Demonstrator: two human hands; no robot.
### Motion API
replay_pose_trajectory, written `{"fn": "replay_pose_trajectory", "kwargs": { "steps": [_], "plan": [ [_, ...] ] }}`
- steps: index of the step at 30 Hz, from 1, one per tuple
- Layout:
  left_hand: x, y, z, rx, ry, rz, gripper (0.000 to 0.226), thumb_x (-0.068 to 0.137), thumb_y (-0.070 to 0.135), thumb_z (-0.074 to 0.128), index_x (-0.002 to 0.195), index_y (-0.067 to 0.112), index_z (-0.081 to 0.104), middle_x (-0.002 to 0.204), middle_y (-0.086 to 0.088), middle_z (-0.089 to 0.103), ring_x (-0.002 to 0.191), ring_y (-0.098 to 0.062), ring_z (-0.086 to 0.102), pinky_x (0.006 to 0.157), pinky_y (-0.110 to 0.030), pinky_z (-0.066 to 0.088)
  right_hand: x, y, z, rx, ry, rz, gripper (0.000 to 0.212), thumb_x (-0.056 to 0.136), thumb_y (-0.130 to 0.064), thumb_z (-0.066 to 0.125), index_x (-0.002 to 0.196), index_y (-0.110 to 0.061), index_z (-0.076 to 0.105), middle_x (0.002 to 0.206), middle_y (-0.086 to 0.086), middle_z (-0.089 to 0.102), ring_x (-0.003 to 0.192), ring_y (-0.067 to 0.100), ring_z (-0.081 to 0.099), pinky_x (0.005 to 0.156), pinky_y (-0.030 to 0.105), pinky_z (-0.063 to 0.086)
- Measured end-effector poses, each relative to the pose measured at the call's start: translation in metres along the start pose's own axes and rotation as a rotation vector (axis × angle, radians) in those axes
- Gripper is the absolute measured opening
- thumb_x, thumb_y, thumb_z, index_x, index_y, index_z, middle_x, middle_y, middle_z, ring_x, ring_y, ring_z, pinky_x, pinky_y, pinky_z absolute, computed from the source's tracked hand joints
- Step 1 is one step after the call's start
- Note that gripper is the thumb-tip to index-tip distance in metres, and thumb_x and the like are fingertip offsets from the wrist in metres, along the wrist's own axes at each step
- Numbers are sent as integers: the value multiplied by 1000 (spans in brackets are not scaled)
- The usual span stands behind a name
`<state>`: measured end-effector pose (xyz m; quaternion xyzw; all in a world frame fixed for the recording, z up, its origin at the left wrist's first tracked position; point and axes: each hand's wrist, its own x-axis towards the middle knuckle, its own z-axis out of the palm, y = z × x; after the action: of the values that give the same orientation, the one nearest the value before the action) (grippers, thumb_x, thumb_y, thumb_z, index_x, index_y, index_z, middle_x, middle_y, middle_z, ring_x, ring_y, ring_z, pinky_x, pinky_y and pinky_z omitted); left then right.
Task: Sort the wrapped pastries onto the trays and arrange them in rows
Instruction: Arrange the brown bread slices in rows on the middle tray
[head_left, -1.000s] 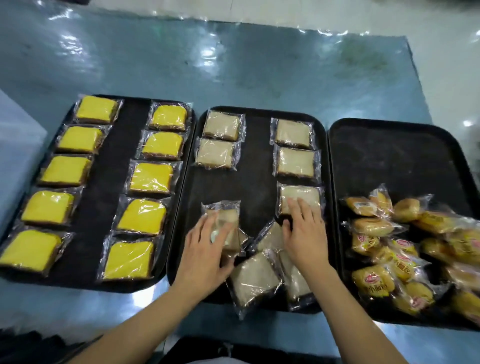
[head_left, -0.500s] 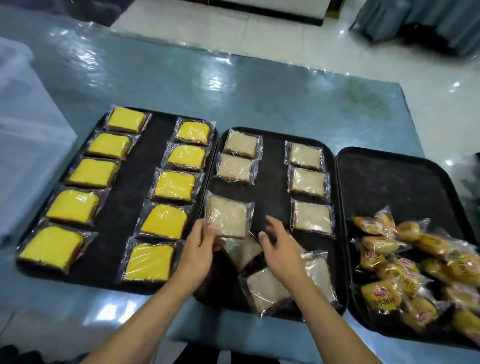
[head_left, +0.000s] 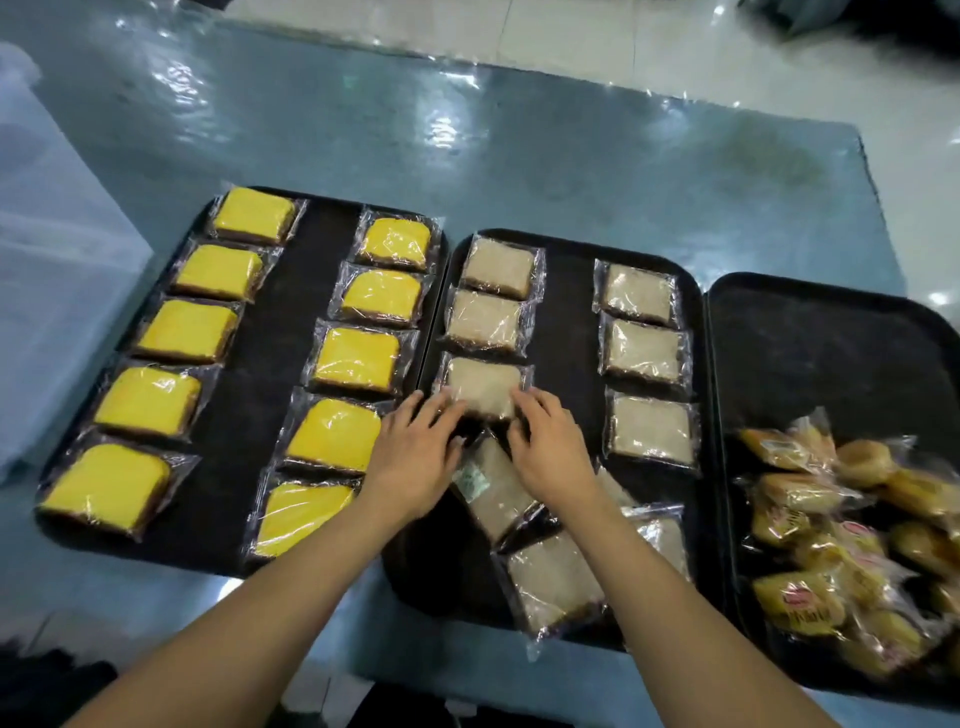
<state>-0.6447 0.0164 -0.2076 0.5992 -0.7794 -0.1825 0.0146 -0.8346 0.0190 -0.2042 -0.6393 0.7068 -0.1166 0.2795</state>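
Three black trays lie side by side. The middle tray holds pale wrapped pastries in two rows. My left hand and my right hand rest with straight fingers on the near edge of the third pale pastry in the left row. Loose pale pastries lie in a heap just below my hands. The left tray carries yellow pastries in two rows. A pile of golden round pastries fills the near part of the right tray.
The trays sit on a shiny blue-grey table. A translucent plastic bin stands at the left edge. Pale floor shows beyond the table's far edge.
My left hand carried a pale pastry up and set it third in the middle tray's left row. My right hand left the right row and came over to it.
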Motion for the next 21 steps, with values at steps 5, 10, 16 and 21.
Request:
{"fn": "replay_pose_trajectory", "kwargs": {
  "steps": [5,10,16,21],
  "plan": [
    [3,-4,12,117,-109,16,56,104,47,29,158,33,19,167,8,15,152,-32,12,122,-46,11,-1,10,4,-138,-119,-55,54,101,-28,46,155,-31,38,161,4,37,138,32,45,115,46,35],
    [-4,4,2,68,-15,29,53,97,28,47,150,27,37,157,1,36,142,-33,31,116,-48,28,-14,11,-11,-197,36,-19,39,98,-28,49,135,-21,58,134,4,58,119,29,54,101,44,41],
    [-83,16,28,36,-59,163,61,91,39,52,150,28,39,156,1,38,138,-27,38,116,-43,30,-63,20,1,-438,-142,28,37,97,-41,45,117,-18,66,123,4,58,122,27,49,114,42,28],
    [-93,12,33,-21,-209,63,94,82,72,48,158,34,9,168,10,1,152,-23,13,123,-39,13,-67,5,-1,-219,-82,101,20,99,-35,53,104,-19,63,106,3,66,107,25,58,100,39,42]
  ]
}}
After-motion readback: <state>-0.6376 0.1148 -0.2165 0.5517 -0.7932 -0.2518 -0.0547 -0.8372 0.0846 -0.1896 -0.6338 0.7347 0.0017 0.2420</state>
